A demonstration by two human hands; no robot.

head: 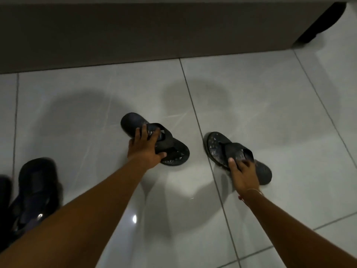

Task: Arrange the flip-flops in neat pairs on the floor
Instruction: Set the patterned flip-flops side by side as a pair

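Two black flip-flops with grey patterned footbeds lie on the glossy pale floor tiles. My left hand (147, 147) grips the left flip-flop (133, 122) across its strap; that one lies slanted, its heel end far left and its toe end near right. My right hand (243, 174) holds the right flip-flop (219, 145) at its strap, toe end pointing away to the left. The two flip-flops lie apart, about a hand's width between them. Another dark flip-flop (35, 192) lies at the lower left, and a second dark one (4, 198) is cut off by the left edge.
A dark low panel or furniture base (135, 35) runs along the far side, with a dark foot (328, 20) at the upper right. Pale floor tiles (270, 93) with grout lines spread all around, with my shadows on them.
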